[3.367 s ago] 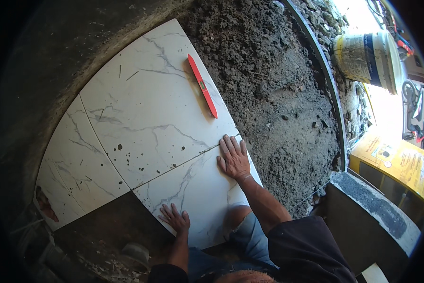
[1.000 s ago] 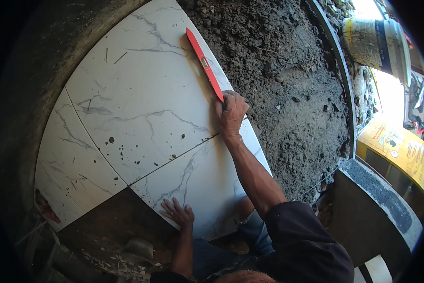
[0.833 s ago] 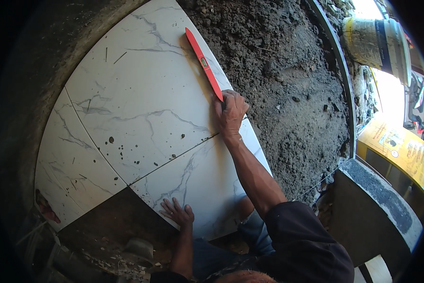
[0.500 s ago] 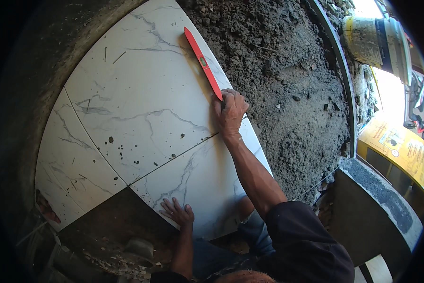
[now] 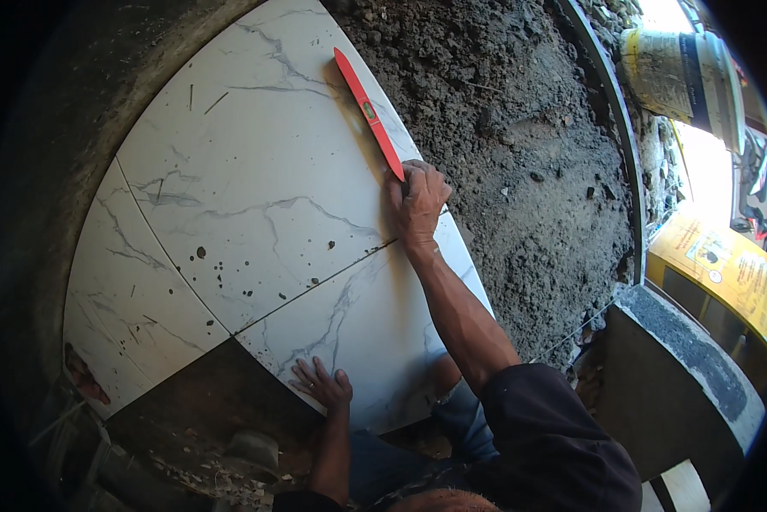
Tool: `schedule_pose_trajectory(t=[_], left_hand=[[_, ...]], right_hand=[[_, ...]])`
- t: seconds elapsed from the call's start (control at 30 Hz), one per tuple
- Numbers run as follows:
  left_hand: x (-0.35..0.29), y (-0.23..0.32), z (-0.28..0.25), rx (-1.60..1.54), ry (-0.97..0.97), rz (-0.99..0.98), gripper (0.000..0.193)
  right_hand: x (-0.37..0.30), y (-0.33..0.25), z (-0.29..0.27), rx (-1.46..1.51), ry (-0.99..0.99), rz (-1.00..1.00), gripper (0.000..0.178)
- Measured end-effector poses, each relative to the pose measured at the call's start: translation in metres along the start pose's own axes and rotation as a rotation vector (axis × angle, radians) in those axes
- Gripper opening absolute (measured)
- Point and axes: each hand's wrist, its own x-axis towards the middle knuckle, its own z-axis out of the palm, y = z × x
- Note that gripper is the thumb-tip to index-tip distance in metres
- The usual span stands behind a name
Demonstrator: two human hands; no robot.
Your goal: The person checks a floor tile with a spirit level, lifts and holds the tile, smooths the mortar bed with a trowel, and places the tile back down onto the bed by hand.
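Observation:
A red spirit level [image 5: 371, 118] with a small greenish vial rests along the right edge of the large white marbled tile [image 5: 247, 154]. At its near end my right hand [image 5: 419, 200] is closed, its fingers curled round that end and partly hiding it. Lower down, my left hand [image 5: 323, 384] lies with fingers spread on the near white tile [image 5: 366, 324], close to that tile's left edge. A thin dark joint separates the two tiles. Another white tile [image 5: 136, 299] adjoins on the left. Dark crumbs of mortar dot the tile faces.
Rough grey mortar bed [image 5: 528, 171] borders the tiles on the right, with a straight edging strip [image 5: 609, 94] beyond it. A stained bucket [image 5: 682, 81] and a yellow panel [image 5: 712, 273] are at the right. A dark recess [image 5: 204, 410] lies beside my left hand.

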Motion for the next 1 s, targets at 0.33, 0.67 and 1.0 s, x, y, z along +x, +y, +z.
schedule_pose_trajectory(t=[0.33, 0.67, 1.0], left_hand=[[0.0, 0.0, 0.0, -0.006, 0.004, 0.006, 0.06], [-0.001, 0.001, -0.001, 0.003, 0.001, 0.02, 0.06], [0.001, 0.001, -0.007, -0.034, 0.033, -0.038, 0.059]], right_hand=[[0.001, 0.001, 0.001, -0.001, 0.005, 0.002, 0.024], [0.0, 0.0, 0.0, -0.029, -0.012, -0.013, 0.026], [-0.007, 0.008, 0.008, -0.176, -0.061, -0.074, 0.031]])
